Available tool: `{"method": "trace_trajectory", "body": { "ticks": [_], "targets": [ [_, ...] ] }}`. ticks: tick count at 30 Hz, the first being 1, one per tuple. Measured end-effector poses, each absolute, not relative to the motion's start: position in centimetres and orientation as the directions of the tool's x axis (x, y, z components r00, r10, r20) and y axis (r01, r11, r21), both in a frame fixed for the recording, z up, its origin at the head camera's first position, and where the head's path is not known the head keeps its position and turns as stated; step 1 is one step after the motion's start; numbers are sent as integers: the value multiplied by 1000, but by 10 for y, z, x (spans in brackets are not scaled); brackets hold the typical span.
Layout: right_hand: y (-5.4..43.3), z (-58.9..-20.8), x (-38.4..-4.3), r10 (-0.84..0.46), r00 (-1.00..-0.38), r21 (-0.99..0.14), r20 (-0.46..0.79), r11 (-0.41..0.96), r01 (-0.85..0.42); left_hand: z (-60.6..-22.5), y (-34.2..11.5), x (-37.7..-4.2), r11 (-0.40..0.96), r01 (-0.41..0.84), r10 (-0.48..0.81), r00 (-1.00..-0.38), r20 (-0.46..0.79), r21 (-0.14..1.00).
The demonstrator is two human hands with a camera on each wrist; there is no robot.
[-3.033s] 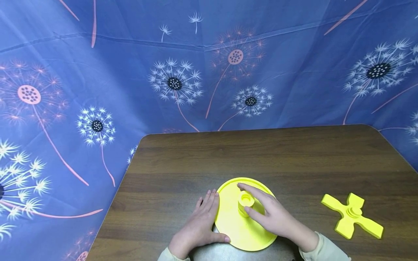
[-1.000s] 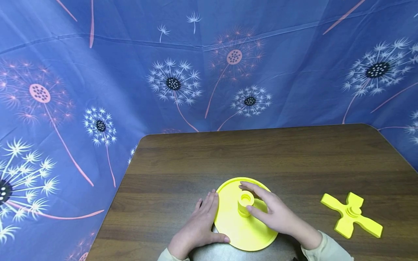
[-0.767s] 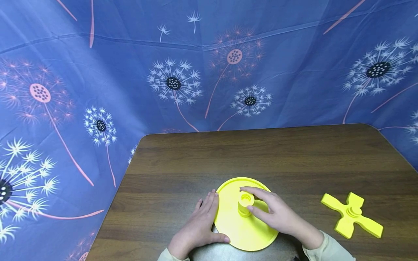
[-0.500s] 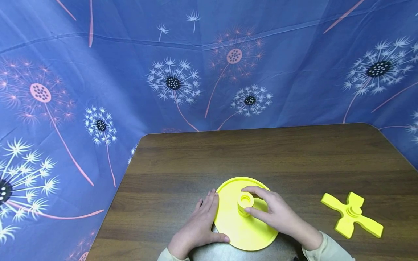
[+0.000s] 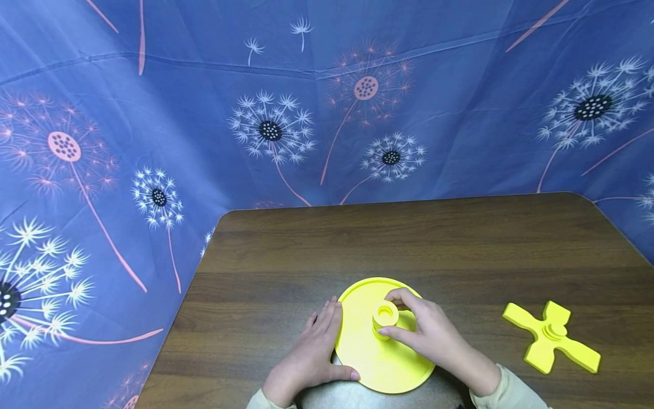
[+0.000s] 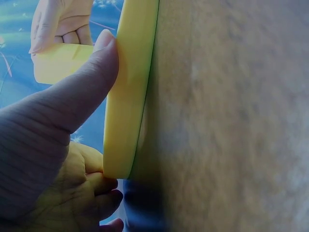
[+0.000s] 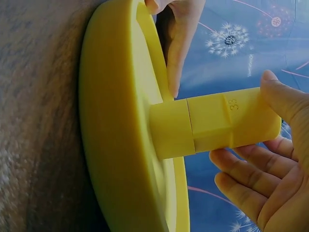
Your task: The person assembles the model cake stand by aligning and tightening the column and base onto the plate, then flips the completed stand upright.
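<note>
A round yellow base (image 5: 380, 363) with a raised rim lies on the table. From its middle rises a short yellow post; in the right wrist view a seam divides its lower stub (image 7: 171, 128) from a thicker, number-marked hollow cylinder (image 7: 212, 118). My right hand (image 5: 434, 332) pinches the cylinder near its top, thumb on the near side and index finger on the far side. My left hand (image 5: 311, 352) rests against the base's left edge, fingers straight and spread; its thumb (image 6: 87, 82) touches the rim.
A yellow four-armed piece (image 5: 552, 335) with a round threaded-looking boss lies on the wooden table (image 5: 306, 244) to the right. Behind the table hangs a blue cloth (image 5: 204, 113) with dandelion prints.
My right index finger and thumb have drawn in from around the cylinder to pinch it, the index finger now more bent. The left hand and the base have not moved.
</note>
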State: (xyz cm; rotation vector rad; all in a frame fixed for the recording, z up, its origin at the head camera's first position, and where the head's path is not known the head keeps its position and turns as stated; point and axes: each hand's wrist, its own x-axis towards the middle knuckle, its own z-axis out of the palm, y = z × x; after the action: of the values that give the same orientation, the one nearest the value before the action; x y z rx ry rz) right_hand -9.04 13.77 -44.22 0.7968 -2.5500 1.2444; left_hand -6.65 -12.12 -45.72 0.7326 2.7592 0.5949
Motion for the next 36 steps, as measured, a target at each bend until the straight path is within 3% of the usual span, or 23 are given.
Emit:
{"method": "trace_trajectory", "body": {
  "ticks": [23,36],
  "targets": [
    [138,-443,-89,-394,-846,-656,360,537,-530,-456,-121,-68,795,420,514,-850,-118,438],
    [140,-440,-91,-484,-763,-666,429,402,-629,-456,-121,-67,796,423,513,-851,-111,434]
  ]
}}
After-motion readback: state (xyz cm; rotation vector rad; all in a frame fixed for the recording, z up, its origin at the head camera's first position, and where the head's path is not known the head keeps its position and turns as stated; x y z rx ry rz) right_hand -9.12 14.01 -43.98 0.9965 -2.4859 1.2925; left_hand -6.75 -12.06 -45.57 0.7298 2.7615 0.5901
